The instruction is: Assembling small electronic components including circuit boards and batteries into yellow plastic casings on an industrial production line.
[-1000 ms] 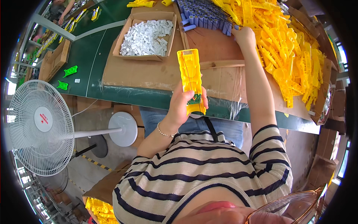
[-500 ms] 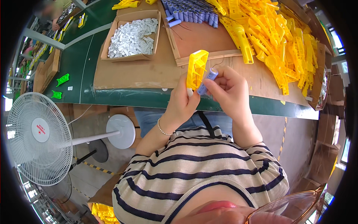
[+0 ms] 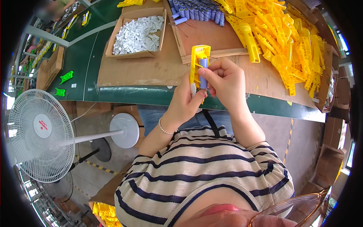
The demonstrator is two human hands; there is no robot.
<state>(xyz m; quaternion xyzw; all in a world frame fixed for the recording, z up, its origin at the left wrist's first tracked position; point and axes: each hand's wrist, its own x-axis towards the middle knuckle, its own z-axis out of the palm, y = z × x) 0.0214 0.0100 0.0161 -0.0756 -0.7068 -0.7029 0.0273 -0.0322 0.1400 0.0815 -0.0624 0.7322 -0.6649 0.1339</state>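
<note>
My left hand (image 3: 184,99) is closed round the lower part of a yellow plastic housing (image 3: 194,62), held upright above the table's near edge. Against the housing's open inner side lies a purple-blue cylindrical battery cell (image 3: 203,79), roughly in line with it. My right hand (image 3: 227,80) pinches this cell between thumb and fingers from the right. A thin dark wire shows by the cell's top end. Whether the cell is fully seated in the housing I cannot tell. A white piece shows beside my left thumb.
Beyond my hands stand a cardboard box of small white parts (image 3: 138,36) and a wooden tray (image 3: 211,39) with wired purple-blue cells (image 3: 194,14). Yellow housings (image 3: 280,41) are heaped at the right. Green pieces (image 3: 66,77) lie leftward; a white fan (image 3: 41,132) stands near the table.
The battery cell has gone from tilted beside the housing to upright against its inner side. My right hand has moved slightly left and up with it.
</note>
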